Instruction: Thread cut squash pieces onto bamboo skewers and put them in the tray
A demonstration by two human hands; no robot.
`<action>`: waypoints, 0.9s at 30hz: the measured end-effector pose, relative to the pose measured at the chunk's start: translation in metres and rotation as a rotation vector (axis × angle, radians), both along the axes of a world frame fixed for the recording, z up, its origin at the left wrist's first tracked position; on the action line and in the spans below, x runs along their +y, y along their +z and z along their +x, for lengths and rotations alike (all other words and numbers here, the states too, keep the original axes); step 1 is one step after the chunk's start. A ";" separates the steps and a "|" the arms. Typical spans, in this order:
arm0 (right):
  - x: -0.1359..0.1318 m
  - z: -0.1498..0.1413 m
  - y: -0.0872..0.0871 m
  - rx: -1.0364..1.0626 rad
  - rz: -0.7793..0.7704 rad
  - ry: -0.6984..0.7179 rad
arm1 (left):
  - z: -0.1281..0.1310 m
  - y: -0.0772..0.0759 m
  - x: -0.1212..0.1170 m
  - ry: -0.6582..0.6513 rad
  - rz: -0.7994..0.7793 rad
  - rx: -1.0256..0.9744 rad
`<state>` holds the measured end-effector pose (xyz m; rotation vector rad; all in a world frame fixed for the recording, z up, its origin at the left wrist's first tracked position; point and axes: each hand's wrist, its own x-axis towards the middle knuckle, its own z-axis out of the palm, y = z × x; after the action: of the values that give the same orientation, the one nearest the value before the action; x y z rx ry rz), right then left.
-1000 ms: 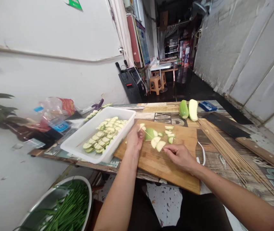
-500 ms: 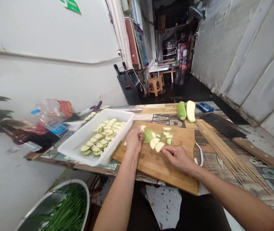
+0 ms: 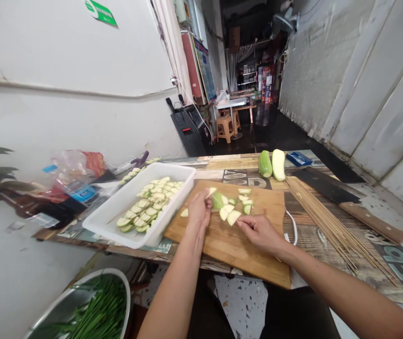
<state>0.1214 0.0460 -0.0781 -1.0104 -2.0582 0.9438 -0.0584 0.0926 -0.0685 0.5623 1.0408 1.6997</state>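
Note:
Over the wooden cutting board (image 3: 229, 249), my right hand (image 3: 263, 234) pinches a thin bamboo skewer close to the zucchini slices (image 3: 234, 218) threaded on it. The skewer slants up and left toward my left hand (image 3: 200, 210). Its closed fingers hold a pale zucchini slice (image 3: 211, 191) near the skewer's far end; the fingertips are partly hidden. Behind the skewer lies a green-skinned zucchini piece (image 3: 218, 200). More cut slices (image 3: 245, 199) are stacked to its right. One loose slice (image 3: 184, 213) rests left of my left hand.
A white plastic tub (image 3: 93, 230) of skewered slices stands left. Two zucchini pieces (image 3: 265, 164), a blue tray (image 3: 298, 158), a cleaver (image 3: 328, 185) and bamboo skewers (image 3: 323, 219) lie right. Bottles (image 3: 81, 190) stand far left; a metal bowl (image 3: 127, 287) of greens sits below.
The view has shifted slightly. Both hands keep nearly the same grip and place over the board, with the slices on the skewer almost unmoved.

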 end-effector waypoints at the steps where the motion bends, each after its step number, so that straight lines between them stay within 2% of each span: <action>1: 0.000 0.000 0.000 0.002 -0.002 0.000 | 0.000 0.000 0.000 -0.003 0.002 0.004; 10: -0.001 -0.001 0.001 0.037 0.020 -0.015 | 0.005 0.002 -0.002 -0.026 0.006 0.066; 27: -0.004 -0.001 0.001 0.099 0.065 -0.105 | 0.033 0.014 -0.014 0.007 -0.012 0.155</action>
<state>0.1203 0.0424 -0.0772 -1.0065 -1.9225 0.8505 -0.0252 0.0790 -0.0541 0.6922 1.1637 1.6749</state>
